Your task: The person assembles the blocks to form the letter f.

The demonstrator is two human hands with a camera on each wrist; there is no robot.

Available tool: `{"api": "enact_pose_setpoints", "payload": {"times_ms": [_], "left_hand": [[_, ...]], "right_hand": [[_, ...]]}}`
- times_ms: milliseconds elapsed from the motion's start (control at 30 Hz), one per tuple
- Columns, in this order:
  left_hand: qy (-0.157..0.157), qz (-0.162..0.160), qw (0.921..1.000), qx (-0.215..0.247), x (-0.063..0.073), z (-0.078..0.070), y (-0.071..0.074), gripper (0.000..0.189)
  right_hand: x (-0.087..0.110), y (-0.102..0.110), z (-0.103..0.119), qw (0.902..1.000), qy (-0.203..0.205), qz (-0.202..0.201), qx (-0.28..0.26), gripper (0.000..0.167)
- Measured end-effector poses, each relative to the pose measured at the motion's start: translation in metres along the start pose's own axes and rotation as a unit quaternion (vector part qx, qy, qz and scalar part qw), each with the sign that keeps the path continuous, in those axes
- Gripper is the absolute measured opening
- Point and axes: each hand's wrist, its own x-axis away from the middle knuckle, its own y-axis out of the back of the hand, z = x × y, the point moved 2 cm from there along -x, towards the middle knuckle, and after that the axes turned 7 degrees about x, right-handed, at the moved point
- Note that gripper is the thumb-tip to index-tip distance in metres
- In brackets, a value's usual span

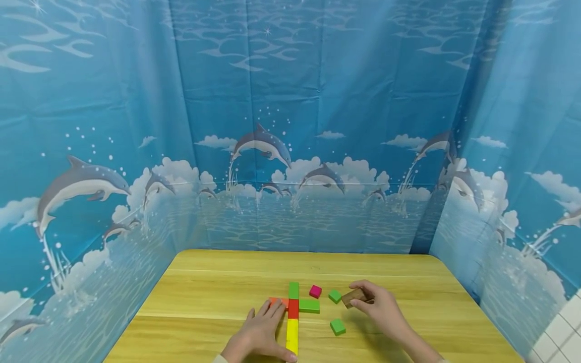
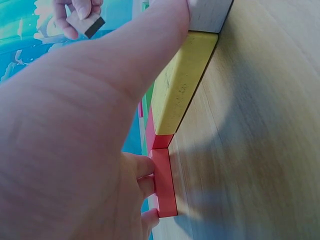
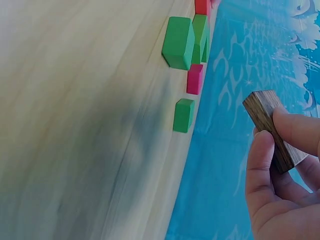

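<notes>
My right grip (image 1: 380, 306) pinches the brown block (image 1: 352, 298) above the worktop (image 1: 422, 280), green blocks (image 1: 338, 327) near its left and the worktop's edge well off rightward, while my left grip (image 1: 262, 330), fingers apart, touches an orange block (image 2: 165, 185).

The near edge of the worktop (image 1: 204, 297) is cut off; the orange-red block (image 2: 165, 185) is partly hidden by the left hand (image 1: 262, 330).
</notes>
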Motion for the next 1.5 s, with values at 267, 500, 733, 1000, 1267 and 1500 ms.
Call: {"api": "enact_pose_setpoints", "payload": {"times_ms": [267,500,733,1000,1267,1500], "left_hand": [[0.001,-0.002,1.0,-0.002,-0.002,0.002,-0.002,0.122],[0.003,-0.003,1.0,0.001,-0.002,0.004,-0.003,0.122],[0.006,-0.006,1.0,-0.002,-0.002,0.002,-0.003,0.123],[0.01,-0.006,0.9999,-0.007,0.001,-0.002,0.001,0.121],[0.007,-0.001,0.9999,-0.007,0.001,-0.001,-0.001,0.123],[0.0,-0.006,0.9999,-0.011,0.0,-0.002,0.0,0.122]], "right_hand": [[-0.014,-0.009,0.006,0.9999,0.009,-0.01,-0.004,0.034],[-0.026,-0.018,0.008,0.9996,0.015,-0.021,-0.009,0.036],[-0.036,-0.025,0.013,0.9995,0.021,-0.02,-0.015,0.035],[-0.046,-0.033,0.02,0.9988,0.034,-0.036,-0.002,0.036],[-0.056,-0.044,0.023,0.9982,0.049,-0.032,-0.015,0.035],[-0.068,-0.054,0.027,0.9978,0.056,-0.028,-0.021,0.034]]}}
